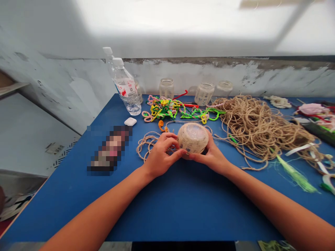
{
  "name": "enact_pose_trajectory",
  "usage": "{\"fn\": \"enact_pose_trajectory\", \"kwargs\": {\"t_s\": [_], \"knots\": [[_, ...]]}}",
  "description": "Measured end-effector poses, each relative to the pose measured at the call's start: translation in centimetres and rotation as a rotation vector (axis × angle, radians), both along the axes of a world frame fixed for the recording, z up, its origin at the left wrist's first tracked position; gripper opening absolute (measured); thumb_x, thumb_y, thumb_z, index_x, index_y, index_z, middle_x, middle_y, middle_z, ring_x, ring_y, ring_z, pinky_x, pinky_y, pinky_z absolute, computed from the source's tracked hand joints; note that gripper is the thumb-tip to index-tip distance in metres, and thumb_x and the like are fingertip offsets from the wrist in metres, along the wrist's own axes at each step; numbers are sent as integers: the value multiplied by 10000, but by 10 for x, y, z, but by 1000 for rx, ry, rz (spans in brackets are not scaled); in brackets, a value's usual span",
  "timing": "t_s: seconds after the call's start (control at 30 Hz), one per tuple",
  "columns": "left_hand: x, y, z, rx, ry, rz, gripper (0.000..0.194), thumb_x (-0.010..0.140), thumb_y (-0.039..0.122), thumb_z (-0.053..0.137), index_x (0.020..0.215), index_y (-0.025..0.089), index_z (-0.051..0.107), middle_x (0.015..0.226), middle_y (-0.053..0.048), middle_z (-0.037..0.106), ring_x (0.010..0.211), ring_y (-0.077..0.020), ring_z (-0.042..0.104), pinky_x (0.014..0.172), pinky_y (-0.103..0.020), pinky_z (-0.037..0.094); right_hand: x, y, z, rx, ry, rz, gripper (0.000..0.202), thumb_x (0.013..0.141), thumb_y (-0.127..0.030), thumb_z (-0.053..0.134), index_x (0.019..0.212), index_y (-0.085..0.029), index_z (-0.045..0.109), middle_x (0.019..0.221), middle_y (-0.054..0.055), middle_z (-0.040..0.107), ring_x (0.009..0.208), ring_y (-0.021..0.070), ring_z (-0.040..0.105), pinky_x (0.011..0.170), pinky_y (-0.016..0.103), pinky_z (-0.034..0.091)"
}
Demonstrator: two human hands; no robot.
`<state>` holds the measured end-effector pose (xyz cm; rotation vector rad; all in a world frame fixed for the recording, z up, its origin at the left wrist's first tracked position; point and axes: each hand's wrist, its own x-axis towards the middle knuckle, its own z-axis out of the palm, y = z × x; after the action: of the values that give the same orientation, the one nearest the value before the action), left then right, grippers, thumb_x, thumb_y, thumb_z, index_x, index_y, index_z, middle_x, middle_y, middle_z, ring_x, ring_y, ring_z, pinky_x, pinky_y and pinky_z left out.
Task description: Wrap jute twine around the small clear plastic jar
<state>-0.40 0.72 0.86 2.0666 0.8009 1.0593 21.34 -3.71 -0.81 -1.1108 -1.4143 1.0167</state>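
Between my two hands is a glass jar [193,138], tilted so that its round base faces me. Its side looks cloudy and patchy. My left hand [163,153] is closed on the jar's left side, with the thumb along the lower edge. On the right side my right hand [211,153] grips it, its thumb near the left one and its other fingers mostly hidden behind the glass. Loops of jute twine [146,144] lie just left of my left hand, and some twine shows by its fingers.
A big heap of jute twine [251,125] covers the right side of the blue table [162,216]. Coloured pipe-cleaner pieces [164,108] lie behind the jar. Several glass jars [204,94] and water bottles [128,90] stand along the back. A blurred-out phone-like object [111,148] and white earbud case [130,121] lie left.
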Motion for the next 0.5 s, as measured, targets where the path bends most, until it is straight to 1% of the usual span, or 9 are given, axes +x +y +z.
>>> {"fn": "enact_pose_trajectory", "kwargs": {"t_s": [0.27,0.5], "knots": [[-1,0,3,-18,25,-2,237,920,406,745,860,188,673,1164,-84,601,1118,-228,621,1006,-379,540,0,0,1,-18,-16,2,1036,709,-482,926,1500,-251,298,1557,145,440,1460,336,453,1268,537,325],[0,-1,5,-62,33,-27,268,920,432,717,846,183,652,1164,-85,585,1100,-219,613,919,-340,571,-1,0,2,-4,-41,-10,1031,705,-504,917,1487,-236,301,1538,162,468,1427,330,493,1244,534,372]]}}
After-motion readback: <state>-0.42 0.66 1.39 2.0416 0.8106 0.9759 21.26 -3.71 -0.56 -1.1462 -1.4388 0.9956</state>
